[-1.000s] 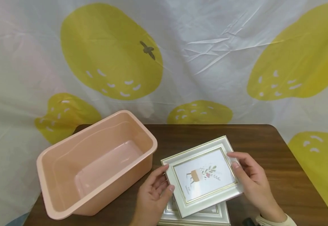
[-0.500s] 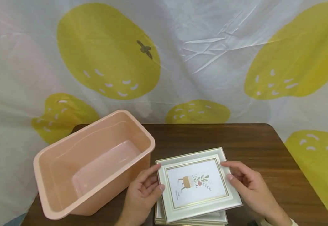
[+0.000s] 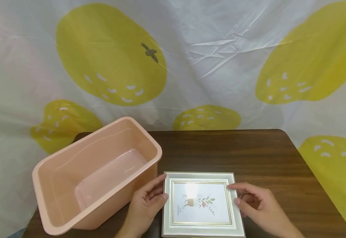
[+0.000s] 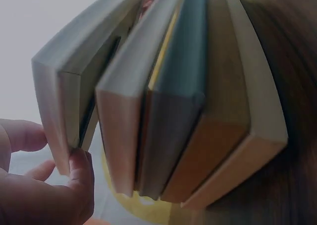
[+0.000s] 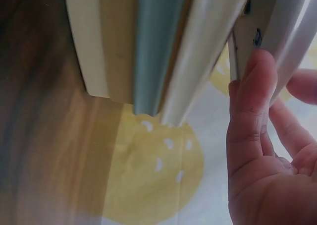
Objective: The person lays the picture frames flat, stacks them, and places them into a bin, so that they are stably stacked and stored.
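Head view: the white gold-trimmed picture frame (image 3: pixel 202 202), tilted and raised a second ago, now lies square on the frame stack (image 3: pixel 203 235) beside the pink plastic tub (image 3: pixel 95 172). Left hand (image 3: pixel 144 206) and right hand (image 3: pixel 257 208) grip its sides; placement looks nearly finished.

Left wrist view: fingers (image 4: pixel 81 178) pinch the top frame's edge.

Right wrist view: thumb (image 5: pixel 250 111) presses its rim.

left hand (image 4: pixel 34 185) against stacked frames (image 4: pixel 163 106)

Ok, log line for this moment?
left hand: holds frame | right hand: holds frame | frame: on stack | bin: empty
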